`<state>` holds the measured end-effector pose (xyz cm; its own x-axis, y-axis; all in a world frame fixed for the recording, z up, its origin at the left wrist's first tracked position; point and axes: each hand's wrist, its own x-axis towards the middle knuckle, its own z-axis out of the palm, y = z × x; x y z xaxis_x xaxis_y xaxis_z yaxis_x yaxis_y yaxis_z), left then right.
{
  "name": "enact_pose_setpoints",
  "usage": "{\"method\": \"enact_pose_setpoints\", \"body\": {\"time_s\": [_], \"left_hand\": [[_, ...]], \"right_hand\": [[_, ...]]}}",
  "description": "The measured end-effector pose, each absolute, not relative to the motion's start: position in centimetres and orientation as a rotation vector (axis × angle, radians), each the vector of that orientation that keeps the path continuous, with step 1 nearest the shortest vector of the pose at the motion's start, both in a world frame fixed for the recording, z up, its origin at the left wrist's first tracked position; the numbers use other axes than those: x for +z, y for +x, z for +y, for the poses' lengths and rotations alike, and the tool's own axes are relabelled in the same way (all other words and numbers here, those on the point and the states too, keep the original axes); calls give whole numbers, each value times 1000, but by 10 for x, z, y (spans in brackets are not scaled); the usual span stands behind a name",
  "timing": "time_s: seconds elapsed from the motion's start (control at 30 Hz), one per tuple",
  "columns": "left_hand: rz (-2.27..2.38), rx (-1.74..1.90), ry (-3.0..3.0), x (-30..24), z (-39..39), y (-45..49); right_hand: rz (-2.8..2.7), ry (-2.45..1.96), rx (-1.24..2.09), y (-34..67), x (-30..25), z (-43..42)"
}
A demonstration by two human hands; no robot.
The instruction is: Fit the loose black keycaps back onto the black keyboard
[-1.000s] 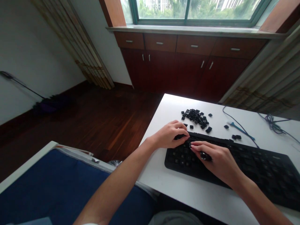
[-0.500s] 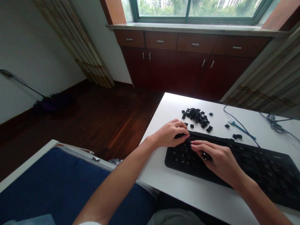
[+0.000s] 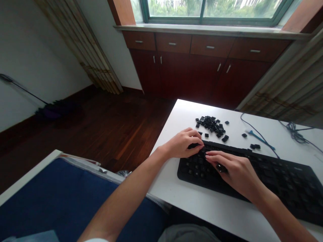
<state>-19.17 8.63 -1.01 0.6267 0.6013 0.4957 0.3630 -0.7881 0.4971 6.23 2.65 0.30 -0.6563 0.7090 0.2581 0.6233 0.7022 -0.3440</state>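
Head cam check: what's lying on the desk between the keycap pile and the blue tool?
In the head view, one loose black keycap sits on the white desk between the keycap pile and the blue tool.

Beneath the L hand [image 3: 183, 144] and R hand [image 3: 233, 171], the kbd [image 3: 282, 178] is showing plain matte black. Ahead of the L hand, the keycaps [image 3: 210, 123] are forming a black speckled scatter on the white tabletop [image 3: 184, 112]. Ahead of the R hand, a cable [image 3: 253, 128] is running dark blue, w/ a brighter blue strip [image 3: 261, 142] alongside. Left of the L hand, the wood floor [image 3: 101, 134] is showing dark red-brown streaks. Far ahead of both hands, the cabinet doors [image 3: 191, 72] are showing deep reddish brown. Below the L hand, the fabric [image 3: 63, 201] is showing solid navy.
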Motion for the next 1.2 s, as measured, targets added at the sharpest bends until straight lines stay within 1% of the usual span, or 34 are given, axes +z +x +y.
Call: {"method": "enact_pose_setpoints", "body": {"time_s": [0.13,0.3,0.67,1.07,1.2], "left_hand": [[776,940,2503,-10,86,-192],[785,939,2506,-11,85,-192],[795,926,2488,-11,86,-192],[795,931,2497,-12,86,-192],[790,932,2496,-12,86,-192]], "right_hand": [[-2614,-1017,267,61,10,28],[-2653,-1063,295,59,15,32],[-2549,-1094,400,59,10,33],[-2550,-1082,447,58,11,35],[-2569,-1088,409,58,11,35]]}}
